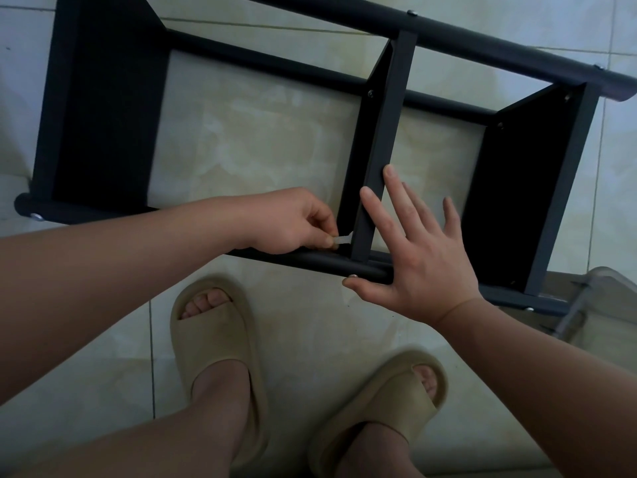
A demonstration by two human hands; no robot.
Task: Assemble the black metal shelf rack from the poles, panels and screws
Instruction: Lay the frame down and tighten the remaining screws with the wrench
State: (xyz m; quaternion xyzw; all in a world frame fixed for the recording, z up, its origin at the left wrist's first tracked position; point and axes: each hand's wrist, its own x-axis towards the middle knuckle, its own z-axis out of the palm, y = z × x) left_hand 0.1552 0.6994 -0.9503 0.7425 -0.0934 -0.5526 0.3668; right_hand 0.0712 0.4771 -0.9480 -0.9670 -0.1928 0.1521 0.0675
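Observation:
The black metal shelf rack (386,108) lies on its side on the tiled floor, with three panels fixed between its round poles. My left hand (293,222) pinches a small silver tool (343,239), probably a hex key, at the joint where the middle panel (374,174) meets the near pole (310,262). My right hand (417,246) is spread flat with straight fingers: the fingertips rest against the middle panel and the thumb lies under the near pole beside a silver screw head (352,276).
My two feet in beige slide sandals (213,343) stand on the floor just below the rack. A clear plastic container (599,308) sits at the right edge by the rack's end panel (527,191). Pale floor tiles surround everything.

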